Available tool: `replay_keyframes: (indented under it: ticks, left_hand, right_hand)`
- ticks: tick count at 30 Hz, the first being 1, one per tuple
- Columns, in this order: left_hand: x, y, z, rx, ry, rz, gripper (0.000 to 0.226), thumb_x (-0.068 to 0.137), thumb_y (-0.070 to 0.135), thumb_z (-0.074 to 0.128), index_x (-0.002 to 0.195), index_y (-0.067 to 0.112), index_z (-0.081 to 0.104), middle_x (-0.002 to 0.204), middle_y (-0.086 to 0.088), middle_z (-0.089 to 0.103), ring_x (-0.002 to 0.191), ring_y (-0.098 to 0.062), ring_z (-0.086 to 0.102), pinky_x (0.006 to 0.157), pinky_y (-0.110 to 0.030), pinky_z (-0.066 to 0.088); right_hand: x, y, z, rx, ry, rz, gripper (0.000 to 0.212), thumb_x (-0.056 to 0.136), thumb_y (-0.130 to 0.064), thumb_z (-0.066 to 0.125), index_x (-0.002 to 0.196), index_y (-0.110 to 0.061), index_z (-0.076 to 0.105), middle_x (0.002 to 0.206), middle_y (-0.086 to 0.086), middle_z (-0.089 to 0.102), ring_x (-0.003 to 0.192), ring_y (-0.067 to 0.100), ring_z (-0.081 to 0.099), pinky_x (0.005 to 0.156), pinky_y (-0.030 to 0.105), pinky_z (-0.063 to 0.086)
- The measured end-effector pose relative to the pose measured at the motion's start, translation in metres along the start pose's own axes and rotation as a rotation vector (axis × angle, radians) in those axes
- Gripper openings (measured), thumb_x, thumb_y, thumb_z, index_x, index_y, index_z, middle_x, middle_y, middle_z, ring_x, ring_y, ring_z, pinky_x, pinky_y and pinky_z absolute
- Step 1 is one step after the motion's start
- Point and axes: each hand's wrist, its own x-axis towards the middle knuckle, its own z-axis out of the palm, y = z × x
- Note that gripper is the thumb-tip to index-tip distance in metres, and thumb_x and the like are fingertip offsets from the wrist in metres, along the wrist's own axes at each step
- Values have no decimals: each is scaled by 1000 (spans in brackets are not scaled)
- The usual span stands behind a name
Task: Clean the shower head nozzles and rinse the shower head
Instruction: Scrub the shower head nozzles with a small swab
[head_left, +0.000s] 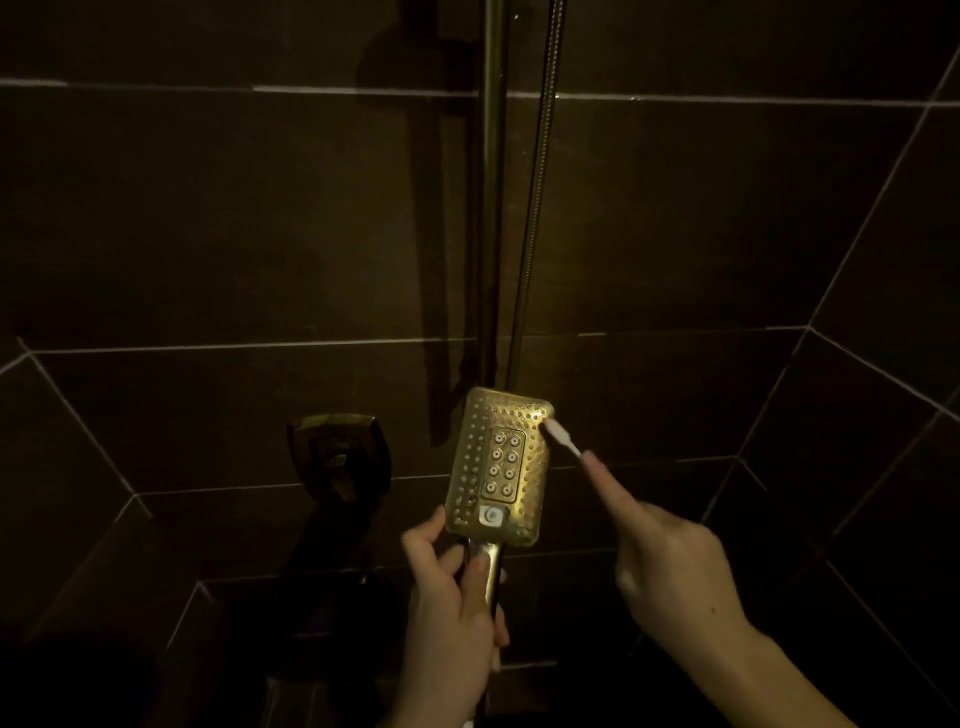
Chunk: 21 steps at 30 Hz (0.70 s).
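A gold rectangular shower head (498, 465) faces me, nozzle side up, with a white button near its lower end. My left hand (452, 587) grips its handle just below the head. My right hand (670, 561) holds a small white toothbrush (563, 440), index finger stretched along its handle. The brush tip touches the nozzles at the head's upper right corner. Most of the brush handle is hidden inside my right hand.
Dark tiled walls close in on the left, back and right. A gold slide rail (491, 197) and the shower hose (537, 197) run vertically behind the head. A gold mixer handle (337, 452) sticks out of the wall at lower left.
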Motion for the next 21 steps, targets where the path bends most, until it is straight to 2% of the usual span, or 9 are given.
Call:
replay_keyframes:
  ticks: [4, 6, 9, 11, 13, 16, 18, 21]
  left_hand:
    - [-2, -2, -1, -11, -13, -21, 66, 101, 16, 55, 101, 77, 31, 105, 6, 69, 52, -21, 66, 42, -28, 48]
    - [-1, -4, -2, -12, -16, -25, 63, 102, 16, 55, 103, 75, 32, 101, 4, 71, 51, -21, 64, 44, -28, 49]
    - [-3, -7, 0, -22, -24, -32, 53, 102, 17, 54, 114, 64, 33, 91, 8, 73, 46, -22, 61, 44, -30, 50]
    - [-3, -9, -1, -17, -34, -24, 56, 102, 18, 54, 109, 69, 32, 92, 17, 72, 47, -21, 62, 45, -30, 51]
    - [-4, -11, -1, -1, -21, -27, 64, 102, 18, 53, 104, 77, 30, 93, 15, 73, 50, -20, 64, 47, -28, 52]
    - [-9, -20, 1, 50, -6, -22, 73, 101, 12, 52, 105, 80, 26, 104, 11, 70, 60, -16, 67, 49, -23, 50]
    - [-12, -23, 2, 65, -12, -4, 75, 101, 13, 52, 109, 81, 21, 115, 18, 67, 67, -12, 69, 49, -21, 48]
    - [-14, -25, 2, 91, -9, 40, 76, 101, 14, 52, 112, 81, 18, 112, 31, 66, 70, -10, 70, 49, -22, 50]
  right_hand:
    - [-10, -11, 6, -79, -69, -119, 109, 72, -8, 73, 154, -39, 8, 61, -10, 51, 42, 4, 41, 38, 23, 44]
    - [-6, -11, 5, -49, -55, -56, 108, 76, -8, 69, 153, -45, 1, 62, -10, 50, 44, 5, 44, 40, 26, 46]
    - [-4, -16, 8, -82, -31, -88, 106, 73, -9, 69, 154, -42, 7, 60, -8, 51, 41, 7, 46, 37, 27, 44]
    - [-2, -16, 9, -93, -24, -81, 105, 77, -10, 68, 153, -44, 3, 60, -9, 51, 42, 6, 46, 38, 27, 45]
    - [4, -11, 6, -48, 9, -16, 102, 82, -11, 65, 151, -47, -3, 60, -10, 48, 44, 4, 45, 41, 25, 45]
    - [7, -20, 8, -95, -21, -138, 104, 80, -15, 69, 154, -40, 1, 64, -8, 56, 45, 4, 48, 42, 24, 47]
    - [7, -24, 12, -91, -6, -168, 103, 80, -16, 70, 154, -40, 2, 65, -6, 59, 45, 6, 50, 41, 26, 48]
    - [16, -22, 10, -51, 52, -126, 95, 82, -13, 68, 153, -36, 10, 64, -5, 59, 45, 8, 51, 40, 29, 48]
